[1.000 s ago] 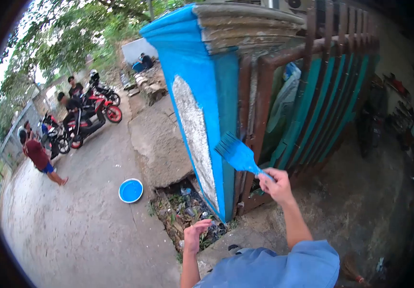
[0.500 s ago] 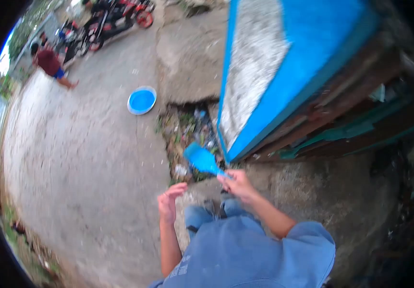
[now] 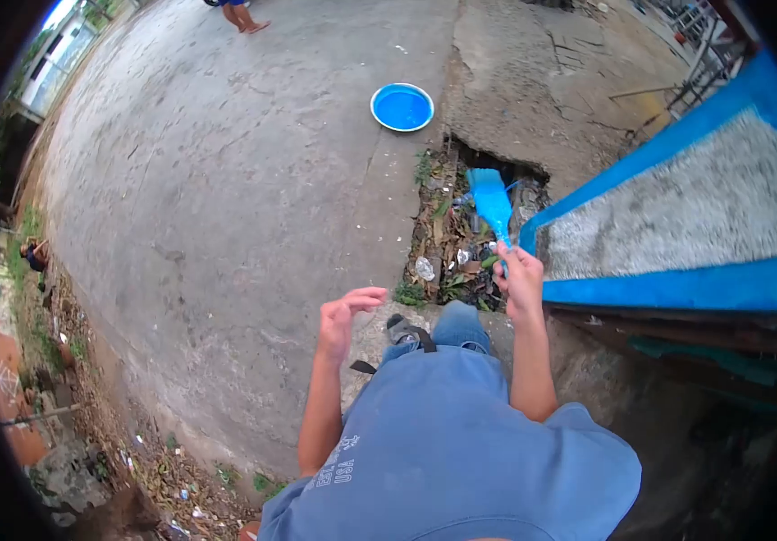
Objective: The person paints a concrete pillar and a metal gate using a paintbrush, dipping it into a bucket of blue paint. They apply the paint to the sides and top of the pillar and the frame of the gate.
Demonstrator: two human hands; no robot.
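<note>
my right hand (image 3: 520, 281) is clenched around the handle of a blue paintbrush (image 3: 492, 202), whose wide bristle head points up toward twelve o'clock, over a broken gap in the concrete. that gap is a litter-filled ditch (image 3: 450, 248), packed with dry leaves, wrappers and what may be a crushed plastic bottle, though the view there is too cluttered to be sure. my left hand (image 3: 345, 316) hangs at about nine o'clock from the right one, well apart from it, fingers loosely curled and released, gripping nothing.

at three o'clock from the brush stands the blue painted pillar (image 3: 677, 290), with a rough grey unpainted patch (image 3: 677, 221) in the middle of its face. a round blue basin (image 3: 402, 107) of paint sits on the concrete road (image 3: 226, 180) at eleven o'clock from the brush, well apart from it. below my hands, at six o'clock, my foot in a sandal (image 3: 405, 330) rests on the slab edge. far off at twelve o'clock of the view, another person's bare legs (image 3: 244, 16) stand on the road.
</note>
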